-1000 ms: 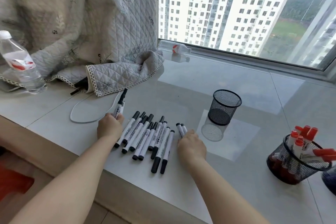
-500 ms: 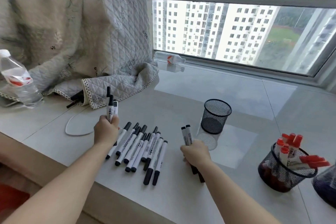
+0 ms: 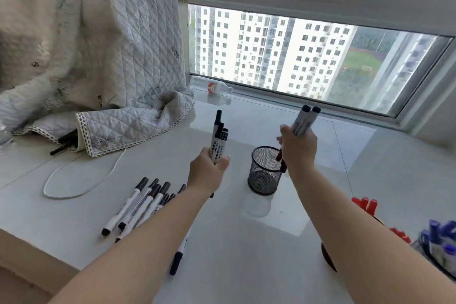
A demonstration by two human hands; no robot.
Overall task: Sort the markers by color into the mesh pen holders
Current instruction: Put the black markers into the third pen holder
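Right hand (image 3: 298,148): fingers (image 3: 280,142) wrapped tight on two black markers (image 3: 303,122), caps up, lower ends dipping at the rim of the empty mesh holder (image 3: 265,170). The hand sits just above and to the right of the holder's mouth.

Left hand (image 3: 209,173): fingers (image 3: 223,160) clamped round a small bunch of black markers (image 3: 218,140) (three, as far as I can count), held upright, just left of the same holder and clear of it.

On the worktop (image 3: 246,266), left of the left forearm, a loose row of black markers (image 3: 138,205) lies roughly parallel, caps pointing away; part of the row is hidden under the arm. One more marker (image 3: 179,256) lies apart, nearer the worktop's front edge.

Far right, low in view: red markers (image 3: 365,205) standing in a second holder, mostly hidden by the right arm, and blue markers (image 3: 441,237) in a third at the frame edge (both blurred).

Step in hand, by my reading: loading the black markers into the middle holder, right-hand pair first. Red and blue look sorted already.

Next move calls for lowering the pair straight down inside the rim before letting go, then bringing the left-hand bunch across over the mouth. The holder is light and unsteadied; a knock on the rim could tip it.
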